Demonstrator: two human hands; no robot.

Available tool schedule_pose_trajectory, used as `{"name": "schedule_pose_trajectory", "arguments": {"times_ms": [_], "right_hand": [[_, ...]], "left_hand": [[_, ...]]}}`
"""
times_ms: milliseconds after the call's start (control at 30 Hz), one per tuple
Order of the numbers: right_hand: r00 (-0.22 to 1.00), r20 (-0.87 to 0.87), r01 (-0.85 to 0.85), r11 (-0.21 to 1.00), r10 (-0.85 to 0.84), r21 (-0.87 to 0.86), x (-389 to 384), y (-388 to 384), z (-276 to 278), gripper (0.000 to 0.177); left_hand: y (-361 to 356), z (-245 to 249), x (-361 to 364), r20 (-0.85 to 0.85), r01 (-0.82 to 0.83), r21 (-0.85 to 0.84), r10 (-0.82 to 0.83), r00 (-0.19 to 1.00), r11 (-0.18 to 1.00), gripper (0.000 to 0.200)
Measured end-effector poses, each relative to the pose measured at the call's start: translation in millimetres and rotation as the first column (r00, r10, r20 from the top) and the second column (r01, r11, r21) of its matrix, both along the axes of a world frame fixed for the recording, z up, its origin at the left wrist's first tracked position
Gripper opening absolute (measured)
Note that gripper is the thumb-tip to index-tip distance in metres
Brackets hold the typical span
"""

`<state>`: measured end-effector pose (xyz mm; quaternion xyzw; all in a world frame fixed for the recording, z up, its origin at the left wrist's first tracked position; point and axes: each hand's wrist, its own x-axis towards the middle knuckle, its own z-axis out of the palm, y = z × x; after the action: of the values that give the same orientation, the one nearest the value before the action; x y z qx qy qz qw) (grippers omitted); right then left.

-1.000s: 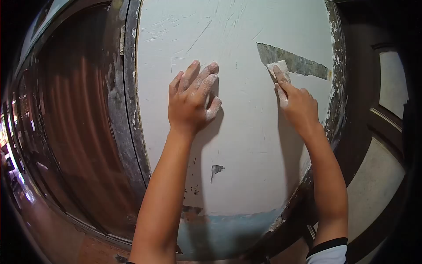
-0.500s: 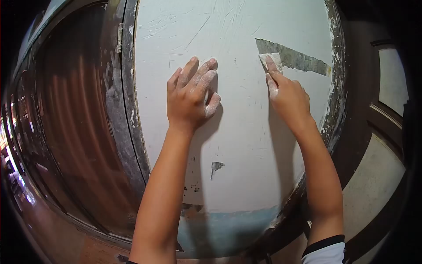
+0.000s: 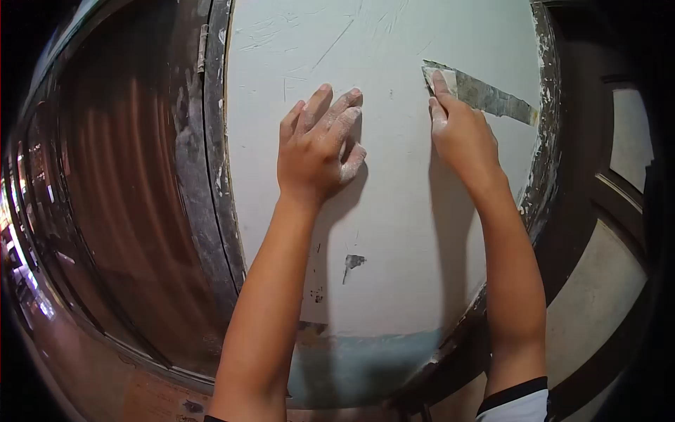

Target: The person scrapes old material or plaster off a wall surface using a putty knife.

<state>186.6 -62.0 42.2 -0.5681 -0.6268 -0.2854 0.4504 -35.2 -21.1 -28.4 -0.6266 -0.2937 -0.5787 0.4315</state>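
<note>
Against whitish panel (image 3: 394,232): left hand (image 3: 316,151) is lying flat, empty; right hand (image 3: 464,133) is pressing small white pad (image 3: 444,79) (likely light, pliable; fingertip-held at lower edge) onto grey strip (image 3: 492,98).

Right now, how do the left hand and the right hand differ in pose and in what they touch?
The left hand lies flat and open on the white panel, holding nothing; the right hand presses a pale pad onto the grey strip with its forefinger. The left hand sits lower than the right hand. Both are dusted white.
</note>
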Motion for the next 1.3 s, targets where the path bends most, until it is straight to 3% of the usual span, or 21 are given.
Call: {"name": "schedule_pose_trajectory", "arguments": {"times_ms": [33,533,567,633,733,1000,1067,1100,1133,1167,1200,1233,1267,1300], "right_hand": [[0.999,0.013,0.049,0.996,-0.049,-0.069,-2,-3,4,0.051],[0.999,-0.035,0.012,0.999,-0.014,-0.052,-12,-9,3,0.054],[0.995,-0.096,-0.021,0.99,0.008,-0.137,-15,-13,12,0.054],[0.994,-0.109,-0.034,0.989,0.018,-0.147,-17,-13,12,0.054],[0.996,-0.085,-0.035,0.998,0.03,-0.059,-9,-4,2,0.054],[0.898,0.04,-0.439,0.898,0.438,0.027,-28,-6,-41,0.062],[0.783,0.048,-0.622,0.78,0.62,0.071,-39,-1,-49,0.064],[0.74,0.008,-0.672,0.74,0.672,0.017,-45,-7,-50,0.066],[0.693,-0.035,-0.721,0.692,0.72,-0.036,-50,-13,-51,0.067],[0.639,-0.026,-0.77,0.638,0.769,-0.024,-54,-7,-56,0.073],[0.616,-0.068,-0.788,0.613,0.785,-0.064,-55,-9,-59,0.078],[0.59,-0.077,-0.807,0.585,0.804,-0.084,-53,-12,-61,0.076],[0.563,-0.086,-0.826,0.555,0.822,-0.103,-51,-14,-62,0.073],[0.58,-0.131,-0.81,0.551,0.804,-0.202,-47,-17,-60,0.072]], "left_hand": [[1,0,0,0.004,0.0,0.008,0.0,1.0,1.0,0.048],[0,1,-2,0.016,-0.012,0.018,0.012,1.0,1.0,0.045],[0,1,-1,0.015,-0.031,0.009,0.031,0.999,0.999,0.045],[3,0,-3,0.006,-0.023,0.017,0.022,1.0,1.0,0.045],[0,2,-3,0.007,-0.025,0.03,0.025,1.0,0.999,0.043],[-27,6,-3,-0.016,0.121,-0.138,-0.125,0.992,0.983,0.038],[-31,8,1,0.083,0.31,-0.273,-0.298,0.951,0.911,0.036],[-36,8,5,0.069,0.432,-0.235,-0.429,0.901,0.87,0.045],[-42,6,9,0.065,0.43,-0.24,-0.427,0.902,0.87,0.045],[-48,3,12,0.307,0.612,-0.43,-0.53,0.79,0.664,0.048],[-53,2,16,0.553,0.762,-0.522,-0.529,0.644,0.382,0.051],[-56,2,23,0.619,0.846,-0.447,-0.582,0.526,0.289,0.054],[-61,2,29,0.619,0.843,-0.452,-0.578,0.532,0.292,0.054],[-72,4,35,0.728,0.912,-0.366,-0.554,0.404,0.183,0.052]]}}
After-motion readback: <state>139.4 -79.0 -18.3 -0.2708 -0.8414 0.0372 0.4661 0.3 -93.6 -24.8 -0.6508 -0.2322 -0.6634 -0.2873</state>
